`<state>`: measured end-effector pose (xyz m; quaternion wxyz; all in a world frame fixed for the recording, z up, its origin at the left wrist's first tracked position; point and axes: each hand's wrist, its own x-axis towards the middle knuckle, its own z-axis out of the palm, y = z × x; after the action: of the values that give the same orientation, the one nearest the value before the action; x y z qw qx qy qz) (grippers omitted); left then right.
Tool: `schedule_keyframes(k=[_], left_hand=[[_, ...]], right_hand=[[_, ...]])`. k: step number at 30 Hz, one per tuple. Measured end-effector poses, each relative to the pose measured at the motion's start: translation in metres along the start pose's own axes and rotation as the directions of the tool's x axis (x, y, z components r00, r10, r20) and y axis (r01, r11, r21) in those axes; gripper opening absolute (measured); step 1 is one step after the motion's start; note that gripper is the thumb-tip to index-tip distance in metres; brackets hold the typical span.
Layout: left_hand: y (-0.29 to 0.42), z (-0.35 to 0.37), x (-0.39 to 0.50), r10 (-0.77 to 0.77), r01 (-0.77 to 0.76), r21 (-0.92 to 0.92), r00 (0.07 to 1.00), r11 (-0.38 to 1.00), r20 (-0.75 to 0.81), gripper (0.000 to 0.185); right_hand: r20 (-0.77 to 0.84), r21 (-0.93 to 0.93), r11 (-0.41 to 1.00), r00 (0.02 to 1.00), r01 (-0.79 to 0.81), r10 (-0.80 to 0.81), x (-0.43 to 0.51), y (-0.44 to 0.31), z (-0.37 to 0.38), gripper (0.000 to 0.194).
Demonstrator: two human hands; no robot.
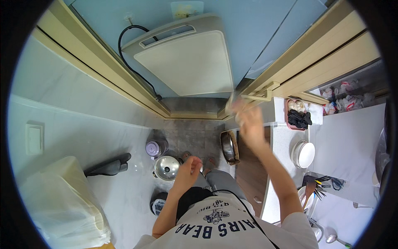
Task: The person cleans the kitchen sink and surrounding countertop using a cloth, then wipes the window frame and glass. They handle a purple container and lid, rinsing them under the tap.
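My right hand (249,126), blurred by motion, is raised beside the beige door handle (262,96). A pale blurred shape shows at its fingertips; whether it is a held object or the door frame's edge, I cannot tell. My left hand (188,172) hangs before my body with loosely curled fingers and nothing visible in it. Below it, on the floor, is a steel pot with a lid (167,168). Ahead of me a white and grey board with a slot handle (189,59) leans upright against a pale blue panel, a black cable looped at its left.
Beside the pot stands a jug with a lilac lid (153,148). A steel basin (228,147) leans at the cabinet. The right counter holds white bowls (304,155), a pink tray (289,119) with garlic and a black cloth, and utensils (321,185). A black umbrella-like item (108,166) is at the left wall.
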<state>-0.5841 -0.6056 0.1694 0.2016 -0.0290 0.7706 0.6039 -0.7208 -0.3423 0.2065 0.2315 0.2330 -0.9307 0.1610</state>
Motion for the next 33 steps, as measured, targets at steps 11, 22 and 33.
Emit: schedule_keyframes(k=[11, 22, 33], left_hand=[[0.015, -0.076, 0.059, 0.1, -0.108, -0.064, 0.988, 0.992, -0.117, 0.015], [0.062, -0.119, 0.139, 0.35, -0.354, 0.055, 0.868, 0.934, -0.354, 0.015], [0.115, -0.088, 0.165, 0.712, -0.484, 0.606, 0.671, 0.632, -0.207, 0.034]], right_hand=[[-0.424, -0.235, 0.961, 0.905, -0.145, 0.034, 0.109, 0.039, 0.007, 0.052], [-0.738, -0.22, 0.968, 0.67, -0.116, -0.088, 0.2, -0.01, -0.025, 0.055], [-0.42, -0.02, 0.962, 0.876, -0.271, 0.238, 0.125, -0.004, 0.025, 0.057]])
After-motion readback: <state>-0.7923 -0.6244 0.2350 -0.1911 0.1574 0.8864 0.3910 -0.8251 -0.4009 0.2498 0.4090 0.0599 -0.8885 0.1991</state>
